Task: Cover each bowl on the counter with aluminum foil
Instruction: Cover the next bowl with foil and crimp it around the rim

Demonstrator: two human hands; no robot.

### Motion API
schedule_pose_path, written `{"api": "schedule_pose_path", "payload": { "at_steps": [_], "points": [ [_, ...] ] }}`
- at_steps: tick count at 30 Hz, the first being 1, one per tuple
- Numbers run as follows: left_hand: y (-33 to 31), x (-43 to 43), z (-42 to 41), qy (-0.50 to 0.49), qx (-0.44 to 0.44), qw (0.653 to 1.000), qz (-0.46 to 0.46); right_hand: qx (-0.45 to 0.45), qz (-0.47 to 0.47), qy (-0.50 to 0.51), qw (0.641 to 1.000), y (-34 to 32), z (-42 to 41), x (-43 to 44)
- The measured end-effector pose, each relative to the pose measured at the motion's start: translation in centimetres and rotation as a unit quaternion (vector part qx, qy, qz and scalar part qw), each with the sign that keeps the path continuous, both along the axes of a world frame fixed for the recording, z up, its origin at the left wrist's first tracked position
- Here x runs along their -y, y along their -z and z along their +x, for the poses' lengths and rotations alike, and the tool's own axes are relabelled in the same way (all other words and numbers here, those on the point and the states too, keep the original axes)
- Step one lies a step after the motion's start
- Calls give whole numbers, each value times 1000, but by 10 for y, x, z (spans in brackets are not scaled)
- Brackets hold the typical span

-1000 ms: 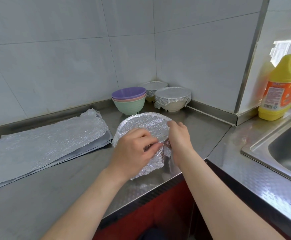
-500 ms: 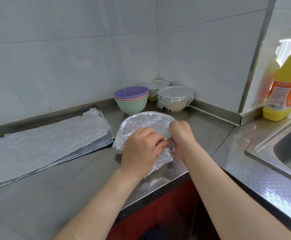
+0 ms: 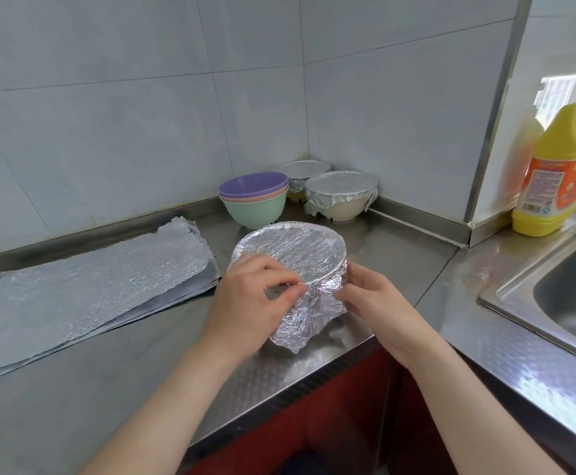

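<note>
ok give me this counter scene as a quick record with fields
in work: foil-wrapped round bowl, near the steel counter's front edge
left hand: pinches its foil at the near rim
right hand: grips its foil-clad right side
covered: two foil-topped bowls in the corner
uncovered: stacked purple, pink and green bowls
spare: flat silver foil sheets

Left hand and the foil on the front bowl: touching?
Touching. Head view shows the left hand pinching the foil at the near rim.
</note>
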State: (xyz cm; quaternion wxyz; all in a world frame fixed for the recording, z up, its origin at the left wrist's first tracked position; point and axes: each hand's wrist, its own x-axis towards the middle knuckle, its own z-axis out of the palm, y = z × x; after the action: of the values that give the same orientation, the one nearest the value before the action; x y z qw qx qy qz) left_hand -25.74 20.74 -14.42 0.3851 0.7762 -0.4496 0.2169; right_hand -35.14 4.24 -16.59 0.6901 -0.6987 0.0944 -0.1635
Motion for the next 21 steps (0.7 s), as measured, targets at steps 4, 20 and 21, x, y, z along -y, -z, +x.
{"api": "schedule_pose_path", "payload": {
  "at_steps": [4,20,21],
  "points": [
    [3,11,-3,4,-8,1000,-11,-59,-83,109,989,12,18,-9],
    [-2,45,-15,-25,1,999,24,-21,12,218,976,-3,33,1],
    [-1,45,-15,-23,-2,999,21,-21,3,232,973,-2,33,0]
  ]
}}
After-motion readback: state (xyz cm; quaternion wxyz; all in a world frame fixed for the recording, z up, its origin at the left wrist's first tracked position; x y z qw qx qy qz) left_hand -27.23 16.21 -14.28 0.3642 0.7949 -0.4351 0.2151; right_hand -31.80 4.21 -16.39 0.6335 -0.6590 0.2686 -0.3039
